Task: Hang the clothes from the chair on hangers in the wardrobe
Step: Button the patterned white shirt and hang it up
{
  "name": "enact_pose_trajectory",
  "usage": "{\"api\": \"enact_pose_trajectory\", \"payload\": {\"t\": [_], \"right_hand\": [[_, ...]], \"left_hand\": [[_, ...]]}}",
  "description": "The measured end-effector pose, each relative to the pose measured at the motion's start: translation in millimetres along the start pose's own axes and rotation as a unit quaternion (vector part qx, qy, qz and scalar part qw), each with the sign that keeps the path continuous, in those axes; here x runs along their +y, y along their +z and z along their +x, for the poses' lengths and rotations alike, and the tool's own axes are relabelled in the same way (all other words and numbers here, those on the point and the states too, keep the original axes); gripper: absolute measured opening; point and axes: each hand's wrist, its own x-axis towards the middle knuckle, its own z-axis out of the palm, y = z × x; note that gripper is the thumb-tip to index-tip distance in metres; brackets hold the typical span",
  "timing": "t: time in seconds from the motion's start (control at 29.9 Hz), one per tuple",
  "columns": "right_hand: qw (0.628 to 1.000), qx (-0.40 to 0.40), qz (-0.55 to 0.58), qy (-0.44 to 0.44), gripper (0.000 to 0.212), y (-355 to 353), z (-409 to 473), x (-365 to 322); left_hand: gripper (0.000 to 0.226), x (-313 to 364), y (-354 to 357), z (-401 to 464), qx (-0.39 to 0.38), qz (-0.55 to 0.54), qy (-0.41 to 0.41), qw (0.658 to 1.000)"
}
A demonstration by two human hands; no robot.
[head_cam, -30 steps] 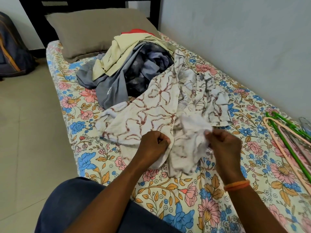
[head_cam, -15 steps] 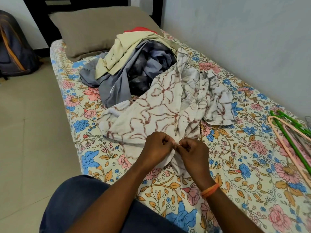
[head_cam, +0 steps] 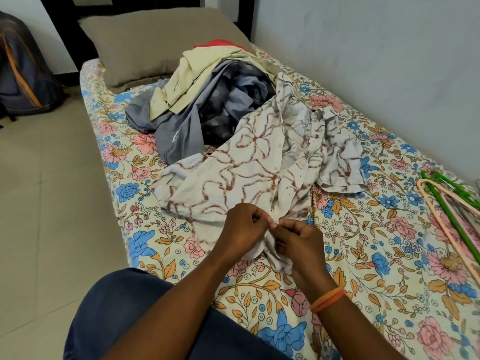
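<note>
Landmark: white patterned shirt [head_cam: 249, 175], spread on the floral bedsheet [head_cam: 363, 255].

At the shirt's near hem, left hand [head_cam: 242, 231] and right hand [head_cam: 301, 245] meet, fingers curled, both pinching the fabric edge between thumb and fingertips. Orange band on right wrist.

Right of the shirt, well apart: green and pink hangers [head_cam: 446, 203] flat on the sheet.

Beyond the shirt, touching it: heap of clothes [head_cam: 207, 100] in grey, cream, dark print.

Farther still: brown pillow [head_cam: 155, 45].
</note>
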Motion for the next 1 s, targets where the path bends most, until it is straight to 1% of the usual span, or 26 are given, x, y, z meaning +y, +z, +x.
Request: {"api": "enact_pose_trajectory", "payload": {"t": [0.03, 0.1, 0.17, 0.3, 0.43, 0.53, 0.7, 0.84, 0.9, 1.0], "right_hand": [[0.999, -0.005, 0.028, 0.017, 0.011, 0.7, 0.4, 0.0], [0.996, -0.014, 0.078, 0.042, 0.013, 1.3, 0.7, 0.5], [0.994, -0.027, 0.095, 0.046, 0.014, 0.0, 0.7, 1.7], [0.993, -0.056, 0.094, 0.034, 0.013, -5.1, 4.7, 2.8], [0.994, -0.047, 0.092, 0.017, 0.011, -5.6, 9.5, 5.5], [0.996, -0.043, 0.077, 0.011, 0.015, -3.4, 9.7, 9.7], [0.998, -0.029, 0.048, -0.002, 0.014, -0.2, 8.1, 11.8], [0.999, -0.022, 0.035, -0.003, 0.020, 2.4, 6.4, 13.4], [0.999, -0.026, 0.032, 0.001, 0.023, 2.2, 6.1, 15.0], [0.999, -0.035, 0.040, 0.001, 0.022, 2.1, 7.0, 15.6]], "left_hand": [[0.014, -0.6, 0.0, -0.1, 0.004, 0.002, 0.001, 1.000], [0.014, -2.7, -0.1, 1.1, 0.014, 0.006, -0.002, 1.000], [0.013, -3.9, -0.8, 2.2, 0.018, -0.001, -0.011, 1.000], [0.011, -3.0, -2.3, 0.6, 0.010, -0.020, -0.017, 1.000], [0.013, -2.3, -3.8, 1.9, -0.025, -0.074, -0.064, 0.995], [0.016, -1.1, -4.2, 3.3, -0.028, -0.076, -0.087, 0.993], [0.008, 1.7, -5.9, 1.0, -0.043, -0.085, -0.081, 0.992], [0.008, -3.3, -6.8, 2.4, -0.027, -0.124, -0.132, 0.983], [0.010, -3.3, -7.3, 2.7, -0.029, -0.167, -0.168, 0.971], [0.010, -2.3, -6.8, 3.5, -0.032, -0.208, -0.212, 0.954]]}}
